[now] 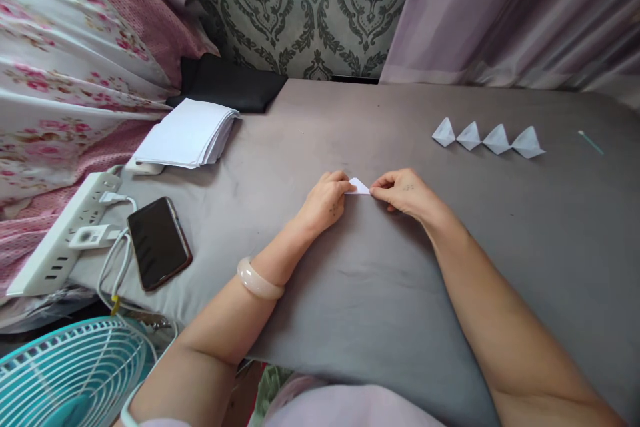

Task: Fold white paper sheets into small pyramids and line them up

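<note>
A small folded piece of white paper (359,187) with a triangular top lies between my two hands, above the grey cloth surface (350,293). My left hand (326,201), with a pale bangle on the wrist, is closed on the paper's left end. At its right corner, my right hand (403,192) pinches the paper between thumb and fingers. Several folded white paper shapes (470,136) stand in a row at the back right.
A stack of white paper (187,133) lies at the back left, by a black flat item (235,83). Nearer are a phone (159,243), a power strip (65,233) with cables and a teal fan (75,373). A thin green stick (591,142) lies far right.
</note>
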A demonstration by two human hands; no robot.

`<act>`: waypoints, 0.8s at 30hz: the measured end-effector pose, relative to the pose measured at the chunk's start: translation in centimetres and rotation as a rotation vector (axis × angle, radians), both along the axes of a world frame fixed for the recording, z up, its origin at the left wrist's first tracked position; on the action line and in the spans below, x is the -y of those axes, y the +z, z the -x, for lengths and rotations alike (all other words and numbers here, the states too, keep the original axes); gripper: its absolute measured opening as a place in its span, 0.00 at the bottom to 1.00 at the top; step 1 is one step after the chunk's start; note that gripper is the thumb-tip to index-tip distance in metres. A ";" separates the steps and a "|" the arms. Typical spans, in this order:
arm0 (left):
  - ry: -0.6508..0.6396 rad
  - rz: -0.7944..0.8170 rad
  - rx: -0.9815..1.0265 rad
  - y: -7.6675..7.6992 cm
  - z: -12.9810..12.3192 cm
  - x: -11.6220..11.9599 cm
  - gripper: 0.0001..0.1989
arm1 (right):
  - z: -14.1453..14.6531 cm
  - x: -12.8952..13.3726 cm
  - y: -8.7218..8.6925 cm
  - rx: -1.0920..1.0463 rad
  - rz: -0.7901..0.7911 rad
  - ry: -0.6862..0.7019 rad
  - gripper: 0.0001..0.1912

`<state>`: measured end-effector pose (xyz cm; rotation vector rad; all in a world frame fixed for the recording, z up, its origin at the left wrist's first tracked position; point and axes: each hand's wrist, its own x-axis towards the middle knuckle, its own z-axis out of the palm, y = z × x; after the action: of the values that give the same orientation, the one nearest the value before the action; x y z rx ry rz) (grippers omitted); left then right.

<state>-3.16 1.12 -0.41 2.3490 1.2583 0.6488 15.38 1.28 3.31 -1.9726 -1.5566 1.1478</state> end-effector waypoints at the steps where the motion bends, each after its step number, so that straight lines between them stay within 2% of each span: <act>1: 0.001 0.001 0.006 0.0 0.0 0.0 0.20 | 0.0 -0.1 -0.1 0.007 0.002 0.002 0.05; 5: 0.012 0.017 0.047 0.0 0.1 -0.3 0.19 | -0.5 0.0 -0.3 0.007 -0.030 0.033 0.04; 7: 0.026 0.035 0.066 0.1 0.1 -0.3 0.18 | -0.9 0.2 -0.1 -0.067 -0.060 0.038 0.04; 12: 0.042 0.057 0.099 0.4 0.0 -0.3 0.18 | 0.2 0.7 0.1 -0.304 -0.194 -0.108 0.08; 14: 0.043 0.069 0.123 0.5 0.0 -0.3 0.18 | 1.3 0.8 -0.5 -0.313 -0.223 -0.046 0.11; 16: 0.051 0.108 0.170 0.6 0.0 -0.3 0.18 | 2.2 0.8 -1.2 -0.217 -0.300 0.020 0.11; 19: 0.109 0.290 0.325 0.9 0.3 -0.6 0.16 | 3.0 0.8 -1.9 -0.038 -0.369 0.076 0.10; 22: 0.271 0.507 0.580 1.3 0.9 -0.9 0.15 | 3.3 0.7 -1.7 0.047 -0.349 0.088 0.08; 24: 0.377 0.587 0.748 1.5 1.4 -1.0 0.15 | 3.5 0.6 -1.3 0.069 -0.313 0.096 0.07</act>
<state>-4.61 2.13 1.13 1.2243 1.2854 0.9853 11.85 0.64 1.99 -1.7628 -1.7613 0.8170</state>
